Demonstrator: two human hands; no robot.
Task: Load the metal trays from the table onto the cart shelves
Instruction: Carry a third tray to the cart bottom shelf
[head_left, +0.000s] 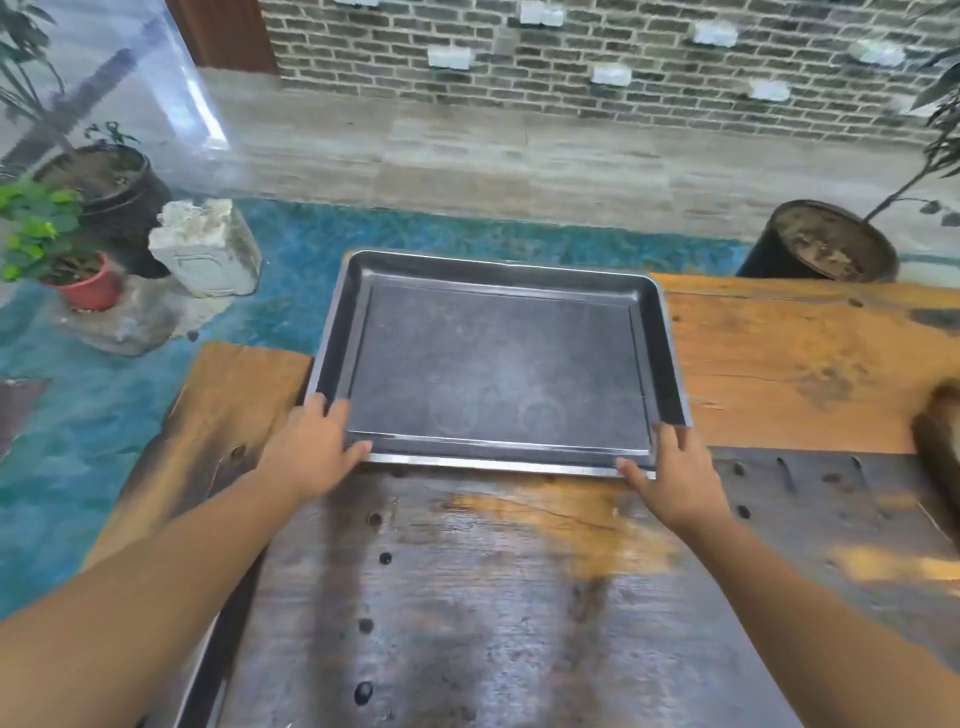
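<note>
Dark rectangular metal tray (498, 364) clasped at its near corners, left hand (317, 447) and right hand (675, 478) curled over the rim, at the far edge of a worn wooden table (779, 364); no cart in view, loading seemingly barely begun.

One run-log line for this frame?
left hand: grips metal tray, near-left corner | right hand: grips near-right corner | metal tray: empty, over wooden table | cart: not in view
</note>
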